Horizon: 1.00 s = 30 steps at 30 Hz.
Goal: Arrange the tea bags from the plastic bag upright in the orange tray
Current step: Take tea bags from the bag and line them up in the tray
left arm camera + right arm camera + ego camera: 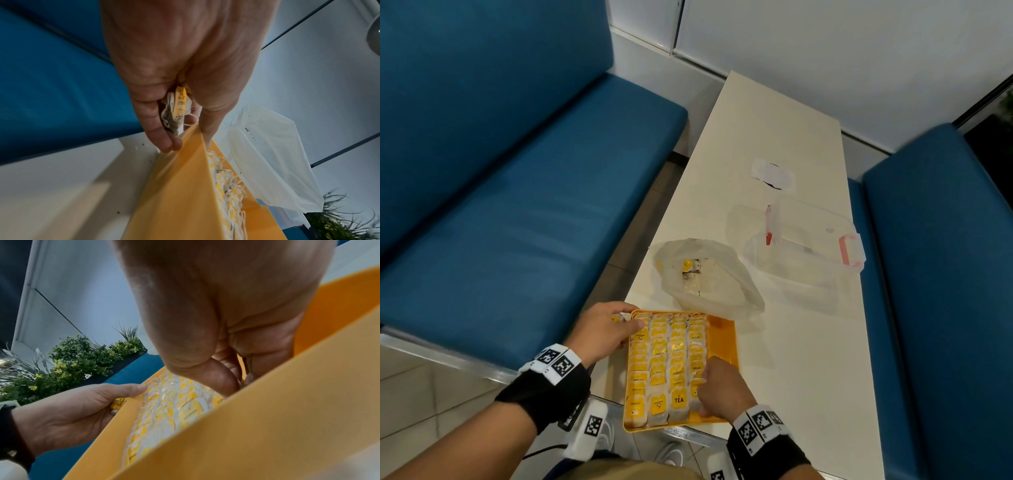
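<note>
Tea bags (pixel 668 366), yellow tags, white paper: four rows standing upright, packed along the left part of the orange tray (pixel 724 346); right strip of tray bare. Rows also seen in the left wrist view (pixel 226 186) and the right wrist view (pixel 174 408).

Orange tray (pixel 174 186) (pixel 287 410): at near end of white bench (pixel 774 137), close to its near left corner.

Spare tea bag (pixel 175 110), crumpled, yellow tag: pinched in left hand (pixel 602 330) (pixel 185 65) (pixel 68 410) between palm and curled fingers; same hand's fingertips touching tray's far left corner.

Right hand (pixel 719 387) (pixel 226 321): inside tray at near right, beside fourth row; fingers curled downward, thumb against fingertips among the bags. Cannot tell whether a bag is actually pinched there.

Plastic bag (pixel 705 277) (pixel 277 154), translucent white, open mouth, a few tea bags left inside: lying just beyond tray, touching its far edge.

Clear container (pixel 801 257) with pink clips: right of plastic bag, on bench.

White paper piece (pixel 772 174): further along bench.

Blue seats (pixel 517 171): either side of bench.

Green plants with yellow flowers (pixel 82 356): background, right wrist view.
</note>
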Motion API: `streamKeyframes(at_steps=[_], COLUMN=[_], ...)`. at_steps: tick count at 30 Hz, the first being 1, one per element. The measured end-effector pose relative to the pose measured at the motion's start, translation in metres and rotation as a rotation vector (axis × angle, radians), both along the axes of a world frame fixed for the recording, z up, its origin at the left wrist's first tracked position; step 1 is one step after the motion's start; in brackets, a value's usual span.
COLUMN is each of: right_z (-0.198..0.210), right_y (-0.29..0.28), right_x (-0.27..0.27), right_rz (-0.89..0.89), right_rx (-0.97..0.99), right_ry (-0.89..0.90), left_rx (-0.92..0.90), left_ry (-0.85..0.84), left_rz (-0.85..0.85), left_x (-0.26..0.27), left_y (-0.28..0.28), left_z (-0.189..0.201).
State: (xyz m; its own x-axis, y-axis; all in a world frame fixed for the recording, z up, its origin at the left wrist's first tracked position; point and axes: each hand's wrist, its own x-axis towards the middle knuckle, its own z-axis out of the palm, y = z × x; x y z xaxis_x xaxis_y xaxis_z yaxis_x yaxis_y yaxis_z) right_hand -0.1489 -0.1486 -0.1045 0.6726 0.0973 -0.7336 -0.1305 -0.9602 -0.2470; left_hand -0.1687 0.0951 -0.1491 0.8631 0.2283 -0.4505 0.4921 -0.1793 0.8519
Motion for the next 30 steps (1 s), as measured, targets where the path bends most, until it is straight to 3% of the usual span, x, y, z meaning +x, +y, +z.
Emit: streamKeyframes(at_steps=[9,15,20,24,30], right_z=[-0.004,0.020,0.052,0.064,0.062], right_y=[-0.005,-0.008,0.010,0.031,0.041], right_x=[0.000,0.006,0.017,0.015,0.014], right_rz=[-0.018,0.025,0.087,0.094,0.211], right_rx=[0.050,0.084,0.378,0.584,0.629], right_ry=[0.003,-0.117,-0.370,-0.437,-0.446], left_rx=[0.031,-0.399,-0.783,-0.847,-0.796], left_ry=[0.006,-0.026,0.160,0.187,0.189], left_rz=[0.036,0.204,0.196,0.143,0.009], left_x=[-0.002,-0.003,0.000,0.000,0.004], left_y=[0.002,0.002,-0.014,-0.029,-0.041], left_z=[0.022,0.053,0.067,0.068,0.067])
